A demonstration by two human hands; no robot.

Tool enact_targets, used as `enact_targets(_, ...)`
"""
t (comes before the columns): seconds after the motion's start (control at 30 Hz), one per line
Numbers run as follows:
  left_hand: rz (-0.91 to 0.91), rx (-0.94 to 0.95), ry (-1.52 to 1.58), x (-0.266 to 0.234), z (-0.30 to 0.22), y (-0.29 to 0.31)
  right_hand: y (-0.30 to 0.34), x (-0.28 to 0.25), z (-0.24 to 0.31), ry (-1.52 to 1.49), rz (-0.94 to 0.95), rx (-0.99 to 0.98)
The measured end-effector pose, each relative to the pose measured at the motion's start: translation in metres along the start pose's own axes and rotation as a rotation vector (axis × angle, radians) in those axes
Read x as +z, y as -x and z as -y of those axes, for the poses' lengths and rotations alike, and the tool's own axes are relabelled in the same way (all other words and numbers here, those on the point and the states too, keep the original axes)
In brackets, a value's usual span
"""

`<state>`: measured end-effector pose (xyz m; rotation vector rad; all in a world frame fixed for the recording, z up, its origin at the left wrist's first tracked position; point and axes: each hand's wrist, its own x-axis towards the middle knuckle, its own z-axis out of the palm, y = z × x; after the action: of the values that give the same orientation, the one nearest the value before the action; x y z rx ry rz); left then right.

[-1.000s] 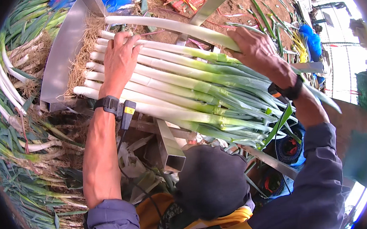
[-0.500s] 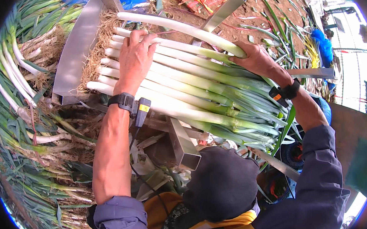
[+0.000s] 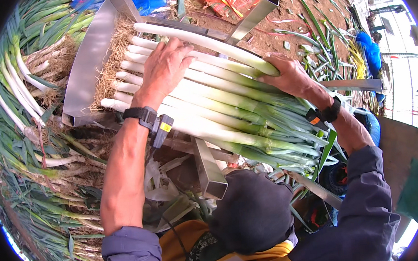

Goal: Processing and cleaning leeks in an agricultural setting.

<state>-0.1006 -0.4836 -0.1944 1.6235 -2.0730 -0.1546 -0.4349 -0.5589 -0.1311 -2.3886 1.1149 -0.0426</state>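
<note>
- Head view: left hand [image 3: 167,70] half-curled over the leek row [image 3: 211,98], centre frame; whether it grips, I cannot tell.
- Right hand [image 3: 290,75], right of centre, closed around the top leek [image 3: 207,43].
- Orange bag [image 3: 226,0], upper centre.

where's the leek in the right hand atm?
Head view, upper centre: the leek lies on the far side of the row of leeks, root end by the metal plate at left, greener part in the right hand.

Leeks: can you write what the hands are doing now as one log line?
left hand: resting on leek row | right hand: holding far leek | roots: facing metal plate
</note>
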Motion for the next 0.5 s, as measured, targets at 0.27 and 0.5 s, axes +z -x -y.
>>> enact_targets(0.27,-0.002,-0.191,0.118,0.013,-0.005,0.003,-0.003,-0.023,0.002,0.016,0.073,-0.051)
enact_targets(0.5,-0.021,-0.173,0.088,0.014,-0.003,0.004,-0.015,-0.034,0.001,0.04,0.12,-0.148)
